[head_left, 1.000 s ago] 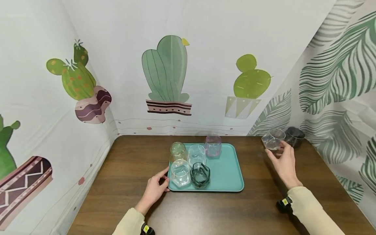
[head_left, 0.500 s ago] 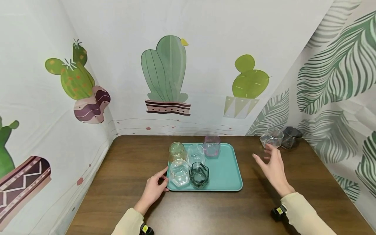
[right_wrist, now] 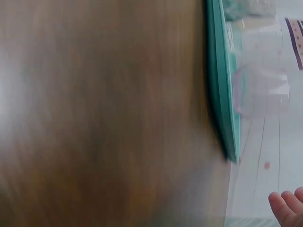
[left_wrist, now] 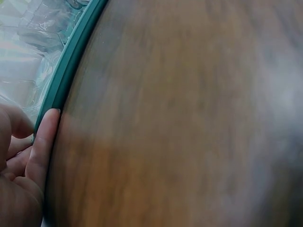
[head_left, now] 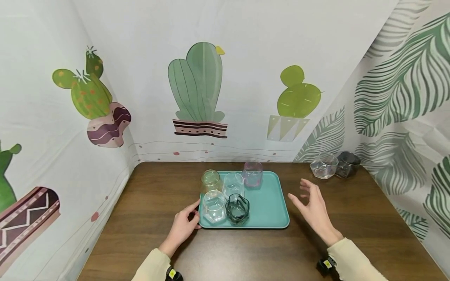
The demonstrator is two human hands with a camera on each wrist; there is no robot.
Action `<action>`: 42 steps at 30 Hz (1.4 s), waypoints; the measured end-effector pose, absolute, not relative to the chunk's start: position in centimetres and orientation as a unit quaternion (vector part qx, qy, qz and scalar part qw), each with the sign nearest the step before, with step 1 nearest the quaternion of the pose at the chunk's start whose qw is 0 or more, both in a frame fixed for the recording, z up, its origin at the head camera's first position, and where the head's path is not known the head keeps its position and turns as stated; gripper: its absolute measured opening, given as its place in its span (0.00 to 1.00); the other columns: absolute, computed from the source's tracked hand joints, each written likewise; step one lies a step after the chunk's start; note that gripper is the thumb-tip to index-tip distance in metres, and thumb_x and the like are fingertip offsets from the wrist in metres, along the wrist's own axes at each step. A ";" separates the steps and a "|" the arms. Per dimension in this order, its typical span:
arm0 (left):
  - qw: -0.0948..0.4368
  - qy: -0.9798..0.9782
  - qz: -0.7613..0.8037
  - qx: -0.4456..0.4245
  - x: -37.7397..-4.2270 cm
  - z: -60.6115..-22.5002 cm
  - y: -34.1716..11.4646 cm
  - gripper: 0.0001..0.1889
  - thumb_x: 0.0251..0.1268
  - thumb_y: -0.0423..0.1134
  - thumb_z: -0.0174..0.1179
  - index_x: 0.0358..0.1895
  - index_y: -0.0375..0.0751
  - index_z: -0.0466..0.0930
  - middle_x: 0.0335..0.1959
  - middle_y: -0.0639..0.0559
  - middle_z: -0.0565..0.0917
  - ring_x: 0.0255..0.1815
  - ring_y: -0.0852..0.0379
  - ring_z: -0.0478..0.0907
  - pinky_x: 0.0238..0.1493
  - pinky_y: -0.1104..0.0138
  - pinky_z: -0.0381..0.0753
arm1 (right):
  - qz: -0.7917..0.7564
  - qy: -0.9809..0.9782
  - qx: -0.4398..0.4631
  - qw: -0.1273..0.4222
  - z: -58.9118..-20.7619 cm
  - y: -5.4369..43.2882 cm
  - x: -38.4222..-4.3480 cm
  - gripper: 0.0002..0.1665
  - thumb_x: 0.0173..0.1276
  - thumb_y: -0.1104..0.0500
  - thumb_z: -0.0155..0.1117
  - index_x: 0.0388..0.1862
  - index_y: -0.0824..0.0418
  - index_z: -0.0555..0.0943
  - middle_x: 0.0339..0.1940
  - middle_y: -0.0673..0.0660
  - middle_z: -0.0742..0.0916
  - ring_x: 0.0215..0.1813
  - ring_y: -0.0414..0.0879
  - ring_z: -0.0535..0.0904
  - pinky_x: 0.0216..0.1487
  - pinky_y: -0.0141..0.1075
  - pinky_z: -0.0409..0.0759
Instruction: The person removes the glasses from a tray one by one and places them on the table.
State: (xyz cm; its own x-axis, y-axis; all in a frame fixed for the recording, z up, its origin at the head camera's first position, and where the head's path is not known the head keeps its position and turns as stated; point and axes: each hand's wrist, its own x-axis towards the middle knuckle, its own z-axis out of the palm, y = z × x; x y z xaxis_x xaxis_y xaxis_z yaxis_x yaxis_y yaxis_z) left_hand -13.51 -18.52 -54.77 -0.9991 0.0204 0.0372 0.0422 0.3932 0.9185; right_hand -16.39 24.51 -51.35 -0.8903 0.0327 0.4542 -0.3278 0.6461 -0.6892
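Note:
My left hand (head_left: 183,226) holds the teal tray (head_left: 268,203) by its near left corner, thumb and fingers at the rim. On the tray's left half stand a greenish glass (head_left: 211,180), a clear faceted glass (head_left: 214,208), another clear glass (head_left: 233,184) and a dark twisted glass (head_left: 237,210). Toward the back stands a pinkish glass (head_left: 252,175). My right hand (head_left: 313,210) is over the table just right of the tray, fingers loosely spread and holding nothing. In the right wrist view only its fingertips (right_wrist: 286,203) show, at the lower right.
At the table's back right corner a clear faceted glass (head_left: 324,167) and a dark grey glass (head_left: 348,164) stand side by side. A cactus-printed cloth (head_left: 253,78) hangs behind the wooden table (head_left: 246,253), and a leaf-printed one (head_left: 404,117) on the right.
My right hand has let go of the clear faceted glass at the back right and moved left and nearer, toward the tray. The left hand stays at the tray's corner.

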 end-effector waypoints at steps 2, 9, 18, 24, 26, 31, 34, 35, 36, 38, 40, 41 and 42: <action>0.011 -0.834 -0.551 -0.023 -13.5 -54.7 -18.5 0.29 0.66 0.22 0.56 0.71 0.36 0.77 0.38 0.43 0.81 0.22 0.61 0.83 0.27 0.70 0.90 | 0.413 -0.879 0.102 0.217 -51.4 23.8 -16.1 0.41 0.65 0.64 0.77 0.72 0.70 0.68 0.60 0.68 0.77 0.57 0.63 0.80 0.51 0.28 0.82; 0.007 -0.832 -0.553 -0.026 -13.4 -54.7 -18.6 0.32 0.60 0.21 0.57 0.71 0.34 0.76 0.40 0.40 0.81 0.22 0.61 0.83 0.27 0.68 0.90 | 0.415 -0.871 0.157 0.209 -51.6 21.3 -15.1 0.40 0.63 0.67 0.78 0.70 0.71 0.70 0.59 0.69 0.79 0.55 0.62 0.81 0.49 0.37 0.86; 0.000 -0.828 -0.560 -0.006 -13.5 -54.8 -18.5 0.33 0.58 0.21 0.58 0.71 0.37 0.77 0.41 0.41 0.81 0.22 0.59 0.83 0.27 0.68 0.90 | 0.434 -0.871 0.179 0.143 -51.6 18.8 -14.0 0.38 0.67 0.61 0.76 0.72 0.63 0.70 0.62 0.67 0.79 0.59 0.60 0.81 0.51 0.51 0.88; -0.017 -0.811 -0.585 -0.001 -13.7 -54.5 -18.5 0.33 0.58 0.20 0.58 0.71 0.34 0.76 0.41 0.39 0.80 0.24 0.56 0.83 0.27 0.65 0.91 | 0.445 -0.863 0.203 0.124 -52.1 17.1 -13.8 0.37 0.68 0.59 0.76 0.71 0.61 0.71 0.63 0.67 0.80 0.59 0.58 0.82 0.52 0.48 0.89; -0.024 -0.804 -0.594 0.006 -13.7 -54.2 -18.4 0.34 0.56 0.19 0.59 0.71 0.34 0.76 0.42 0.39 0.81 0.27 0.54 0.83 0.27 0.64 0.91 | 0.449 -0.863 0.206 0.107 -52.2 16.5 -13.8 0.36 0.69 0.57 0.76 0.72 0.60 0.71 0.64 0.66 0.80 0.59 0.58 0.82 0.52 0.47 0.89; -0.028 -0.799 -0.600 0.023 -13.7 -53.6 -18.0 0.35 0.54 0.19 0.59 0.71 0.34 0.77 0.48 0.35 0.83 0.32 0.50 0.85 0.26 0.61 0.92 | 0.454 -0.862 0.219 0.052 -52.0 15.0 -13.7 0.39 0.70 0.49 0.74 0.74 0.58 0.69 0.67 0.64 0.78 0.60 0.57 0.81 0.54 0.46 0.88; -0.025 -0.802 -0.596 0.029 -13.9 -53.5 -17.9 0.34 0.57 0.19 0.59 0.71 0.35 0.76 0.53 0.32 0.83 0.34 0.50 0.86 0.26 0.61 0.91 | 0.453 -0.860 0.231 0.033 -51.9 14.2 -13.7 0.42 0.70 0.46 0.74 0.76 0.60 0.68 0.68 0.62 0.78 0.62 0.56 0.80 0.57 0.46 0.87; -0.023 -0.803 -0.594 0.029 -13.9 -53.5 -17.9 0.33 0.59 0.19 0.59 0.71 0.35 0.76 0.54 0.31 0.83 0.34 0.50 0.86 0.25 0.61 0.91 | 0.452 -0.860 0.234 0.030 -51.9 13.9 -13.8 0.43 0.70 0.46 0.74 0.76 0.61 0.68 0.69 0.62 0.78 0.62 0.56 0.80 0.57 0.46 0.87; -0.023 -0.804 -0.594 0.028 -13.9 -53.5 -17.9 0.32 0.60 0.19 0.59 0.71 0.35 0.76 0.55 0.30 0.82 0.34 0.50 0.86 0.25 0.61 0.91 | 0.452 -0.860 0.235 0.028 -52.0 13.7 -13.8 0.44 0.70 0.46 0.74 0.76 0.62 0.68 0.68 0.61 0.78 0.61 0.56 0.81 0.57 0.46 0.87; -0.022 -0.804 -0.593 0.031 -14.0 -53.5 -17.9 0.30 0.63 0.20 0.60 0.71 0.35 0.76 0.55 0.30 0.83 0.35 0.51 0.85 0.25 0.62 0.91 | 0.451 -0.861 0.233 0.020 -52.1 13.3 -13.8 0.45 0.69 0.45 0.74 0.77 0.63 0.67 0.68 0.59 0.78 0.59 0.54 0.82 0.57 0.45 0.87; -0.021 -0.801 -0.597 0.034 -13.9 -53.6 -17.8 0.29 0.65 0.20 0.61 0.71 0.35 0.77 0.54 0.31 0.83 0.34 0.51 0.85 0.24 0.62 0.91 | 0.450 -0.863 0.229 0.015 -52.2 13.0 -13.8 0.46 0.69 0.44 0.74 0.78 0.63 0.67 0.68 0.59 0.78 0.56 0.52 0.83 0.56 0.45 0.88; -0.020 -0.801 -0.598 0.034 -13.9 -53.5 -17.8 0.29 0.66 0.20 0.61 0.71 0.34 0.77 0.54 0.30 0.83 0.33 0.51 0.85 0.24 0.61 0.91 | 0.448 -0.864 0.228 0.013 -52.2 12.8 -13.8 0.47 0.69 0.44 0.74 0.78 0.62 0.67 0.69 0.59 0.77 0.54 0.51 0.84 0.55 0.44 0.88; -0.020 -0.800 -0.599 0.036 -13.9 -53.5 -17.8 0.28 0.66 0.21 0.61 0.71 0.34 0.76 0.54 0.30 0.83 0.33 0.51 0.85 0.24 0.61 0.91 | 0.448 -0.865 0.227 0.011 -52.3 12.7 -13.8 0.47 0.69 0.44 0.75 0.78 0.62 0.67 0.69 0.59 0.77 0.52 0.50 0.84 0.54 0.44 0.88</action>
